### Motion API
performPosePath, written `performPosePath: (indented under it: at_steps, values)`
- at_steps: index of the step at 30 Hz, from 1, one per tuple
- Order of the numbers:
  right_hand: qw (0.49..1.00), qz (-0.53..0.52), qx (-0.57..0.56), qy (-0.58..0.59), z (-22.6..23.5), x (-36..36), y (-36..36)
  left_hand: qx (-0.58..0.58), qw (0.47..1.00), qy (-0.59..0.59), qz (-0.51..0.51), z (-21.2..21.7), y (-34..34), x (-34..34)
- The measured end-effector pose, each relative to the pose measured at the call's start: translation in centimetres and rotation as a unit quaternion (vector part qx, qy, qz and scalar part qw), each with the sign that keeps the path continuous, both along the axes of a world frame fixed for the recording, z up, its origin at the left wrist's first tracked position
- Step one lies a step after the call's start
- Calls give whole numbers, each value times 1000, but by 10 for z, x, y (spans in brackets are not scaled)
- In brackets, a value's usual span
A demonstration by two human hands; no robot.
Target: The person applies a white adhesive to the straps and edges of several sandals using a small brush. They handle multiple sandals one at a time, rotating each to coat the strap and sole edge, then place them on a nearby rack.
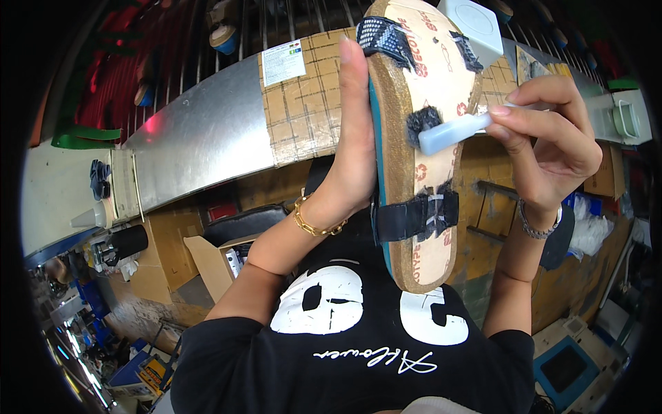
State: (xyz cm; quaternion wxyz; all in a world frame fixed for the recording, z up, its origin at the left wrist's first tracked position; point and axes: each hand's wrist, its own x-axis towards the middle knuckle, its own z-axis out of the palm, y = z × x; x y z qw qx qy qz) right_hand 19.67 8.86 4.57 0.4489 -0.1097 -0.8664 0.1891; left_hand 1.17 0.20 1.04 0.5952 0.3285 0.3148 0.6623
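My left hand (352,148) holds a sandal sole (431,148) upright, bottom side toward me. The sole is tan with a cork edge and a teal rim. Dark strap ends (414,215) are folded over onto it at several spots. My right hand (548,138) pinches a white plastic brush (452,132) whose dark bristles touch a strap end (422,119) near the middle of the sole. A gold chain bracelet (314,224) is on my left wrist, a silver one (534,228) on my right.
A metal-topped bench (200,134) with a taped cardboard patch (303,103) runs behind the sole. A white squeeze bottle (89,217) lies at the left. An open cardboard box (214,259) stands below. White bins (624,117) sit at the right.
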Motion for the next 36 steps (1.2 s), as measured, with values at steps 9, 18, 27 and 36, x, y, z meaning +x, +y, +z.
performPosePath:
  at_steps: [9,18,27,36]
  values:
    - [999,-38,-1,-2,7,-5,-1,8,1000,14,5,0,0,1]
    - [1000,-14,16,-11,8,-1,-4,19,997,63,-35,2,-2,-5]
    - [998,8,-28,-56,13,2,-13,7,1000,12,-18,0,-2,-9]
    - [993,-3,-38,-108,23,3,-20,-8,996,-77,34,-18,-5,-22]
